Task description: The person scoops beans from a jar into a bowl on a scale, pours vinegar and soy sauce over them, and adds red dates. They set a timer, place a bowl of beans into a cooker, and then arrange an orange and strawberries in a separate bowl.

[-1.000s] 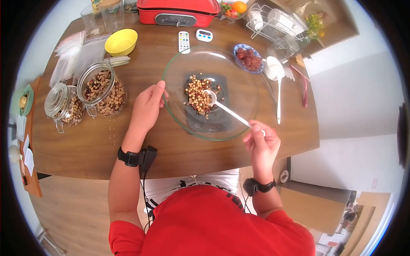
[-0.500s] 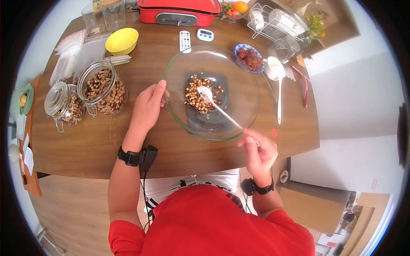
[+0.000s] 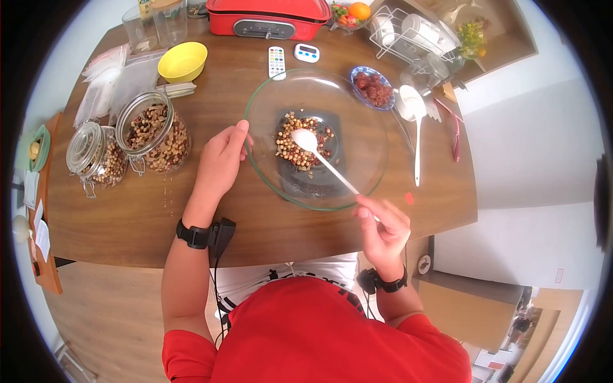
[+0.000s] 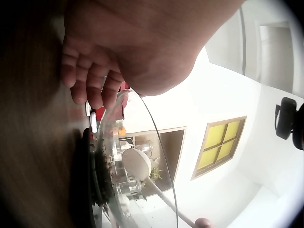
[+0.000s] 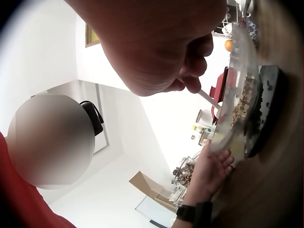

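Note:
In the head view, my right hand (image 3: 383, 231) pinches the handle end of a long white spoon (image 3: 333, 170) between thumb and fingers. The spoon's head is over a pile of mixed beans and grains (image 3: 290, 152) in a wide clear glass bowl (image 3: 250, 156). A dark kitchen scale (image 3: 329, 186) is under the bowl. My left hand (image 3: 221, 156) is at the bowl's left rim, thumb up against the edge. Its fingers (image 4: 95, 83) extend loosely along the outside of the glass in the left wrist view.
Two clip-top jars (image 3: 167, 150) of mixed grains stand at the left, near a yellow bowl (image 3: 182, 62). Behind are a remote (image 3: 276, 60), a timer (image 3: 306, 52) and a red cooker (image 3: 268, 13). On the right lie a dish of red dates (image 3: 373, 89) and a white ladle (image 3: 417, 143).
The spoon's head has moved from within the grains to above them, shifting left. My right hand has shifted slightly left and toward my body. My left hand stays at the rim.

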{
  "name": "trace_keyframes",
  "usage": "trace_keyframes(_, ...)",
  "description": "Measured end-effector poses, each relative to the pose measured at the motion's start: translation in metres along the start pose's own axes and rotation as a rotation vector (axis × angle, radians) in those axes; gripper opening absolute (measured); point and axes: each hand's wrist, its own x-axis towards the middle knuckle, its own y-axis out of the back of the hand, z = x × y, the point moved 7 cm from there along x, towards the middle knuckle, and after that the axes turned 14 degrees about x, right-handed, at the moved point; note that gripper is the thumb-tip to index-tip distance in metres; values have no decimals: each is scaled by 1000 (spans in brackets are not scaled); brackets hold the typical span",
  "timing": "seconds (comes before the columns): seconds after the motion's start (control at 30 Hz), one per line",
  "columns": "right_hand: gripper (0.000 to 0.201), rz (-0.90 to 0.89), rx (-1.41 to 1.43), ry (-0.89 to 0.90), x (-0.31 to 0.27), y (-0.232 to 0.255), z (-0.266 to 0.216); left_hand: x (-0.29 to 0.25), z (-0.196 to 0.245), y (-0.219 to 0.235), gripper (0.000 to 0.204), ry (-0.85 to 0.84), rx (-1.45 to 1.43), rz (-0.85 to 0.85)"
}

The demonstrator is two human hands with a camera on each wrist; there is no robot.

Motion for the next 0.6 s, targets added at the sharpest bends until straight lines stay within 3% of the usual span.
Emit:
trace_keyframes(0.43,20,77,-3,-49,0,-4,6,1,-2,-2,52,-9,-15,-7)
trace_keyframes(0.6,20,-31,-45,-5,7,-19,-2,2,-4,-3,53,-28,38,-24)
